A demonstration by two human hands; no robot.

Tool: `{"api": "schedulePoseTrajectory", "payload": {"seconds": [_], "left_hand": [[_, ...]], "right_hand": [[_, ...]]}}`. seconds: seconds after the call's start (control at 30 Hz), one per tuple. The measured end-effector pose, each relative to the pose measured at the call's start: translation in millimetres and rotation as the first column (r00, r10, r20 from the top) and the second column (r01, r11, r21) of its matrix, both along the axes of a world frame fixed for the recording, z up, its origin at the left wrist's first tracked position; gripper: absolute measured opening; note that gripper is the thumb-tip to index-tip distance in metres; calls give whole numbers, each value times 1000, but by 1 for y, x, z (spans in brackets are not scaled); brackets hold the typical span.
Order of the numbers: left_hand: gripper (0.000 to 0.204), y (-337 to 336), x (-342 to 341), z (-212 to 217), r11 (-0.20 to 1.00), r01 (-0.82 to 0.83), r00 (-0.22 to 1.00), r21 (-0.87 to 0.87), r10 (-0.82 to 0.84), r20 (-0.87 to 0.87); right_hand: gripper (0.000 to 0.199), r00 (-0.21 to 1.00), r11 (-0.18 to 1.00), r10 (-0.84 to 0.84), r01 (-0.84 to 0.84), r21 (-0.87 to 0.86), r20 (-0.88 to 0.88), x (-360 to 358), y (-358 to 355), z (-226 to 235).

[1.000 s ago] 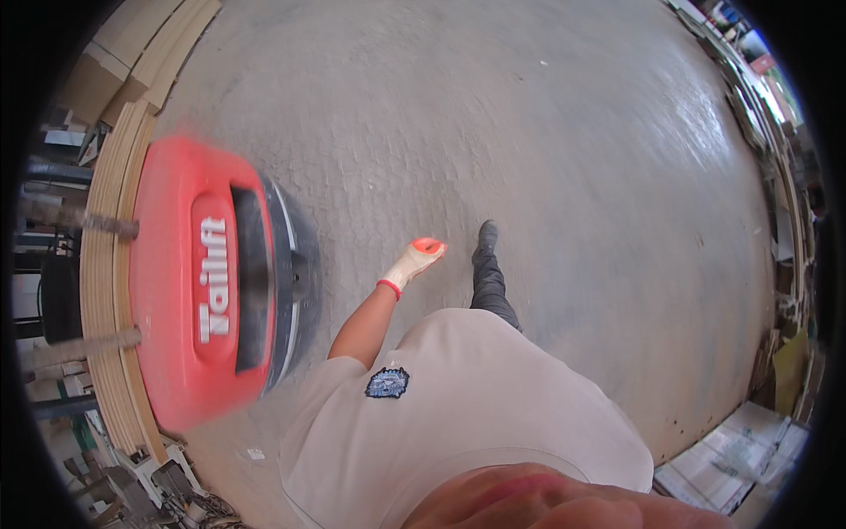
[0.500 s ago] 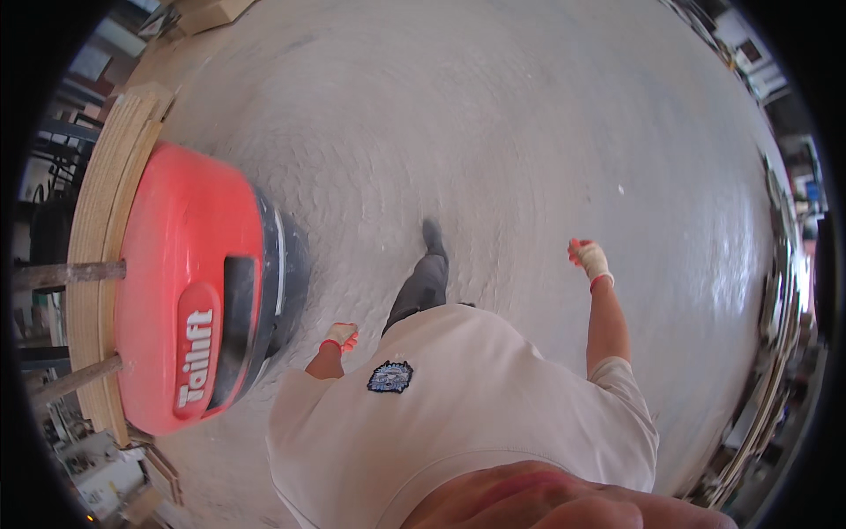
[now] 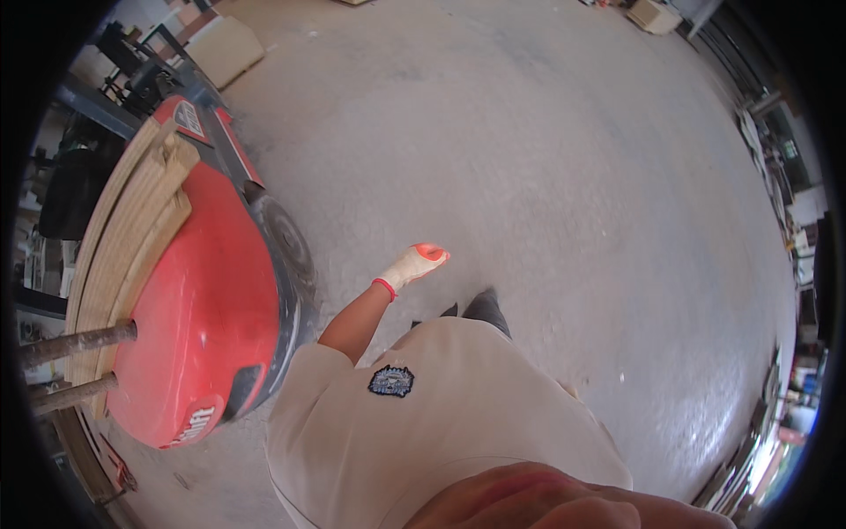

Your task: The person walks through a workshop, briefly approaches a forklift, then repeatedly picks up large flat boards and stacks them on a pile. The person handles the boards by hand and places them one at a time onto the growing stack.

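My left hand (image 3: 416, 266) is in front of my body, in a pale knitted glove with an orange coating and a red cuff. Its fingers are curled in, and nothing shows between them. My right hand is out of sight behind my shirt. Closest on the left is a red and black forklift (image 3: 216, 273), apart from my left hand. Curved pale wooden boards (image 3: 132, 238) lie along its top, and two rusty poles (image 3: 84, 342) stand by them.
The forklift's dark wheel (image 3: 286, 234) rests on the grey concrete floor (image 3: 546, 176). Toward the far left is a pale board or panel (image 3: 225, 48). A pale box (image 3: 654, 16) stands at the far right, and assorted materials (image 3: 767, 388) line the right edge.
My left hand has swung forward and right, while my right hand has dropped out of view. The view has moved along the forklift, showing its wheel and more of its far side.
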State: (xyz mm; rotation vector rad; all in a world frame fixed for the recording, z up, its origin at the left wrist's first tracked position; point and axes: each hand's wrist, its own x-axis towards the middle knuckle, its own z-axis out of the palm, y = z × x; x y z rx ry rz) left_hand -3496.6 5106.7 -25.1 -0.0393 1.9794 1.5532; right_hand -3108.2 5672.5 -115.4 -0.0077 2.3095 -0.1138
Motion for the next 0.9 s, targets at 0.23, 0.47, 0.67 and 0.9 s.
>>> {"api": "schedulePoseTrajectory", "payload": {"seconds": [0.23,0.47,0.67,0.9], "left_hand": [[28,-102,-176,-81,939,-344,938,-13,344,30],[31,-232,-136,-84,680,-677,440,-282,681,585],[45,-312,-273,-82,107,-994,89,-16,892,444],[49,-396,-674,52,128,-592,635,796,682,363]], "right_hand": [[40,963,991,-129,130,8,238,-294,36,-63],[38,995,986,67,-55,-159,72,-882,-87,-39],[44,978,873,-93,171,-457,189,-1299,-453,92],[37,574,386,690,223,-895,441,-1280,-805,243]]}}
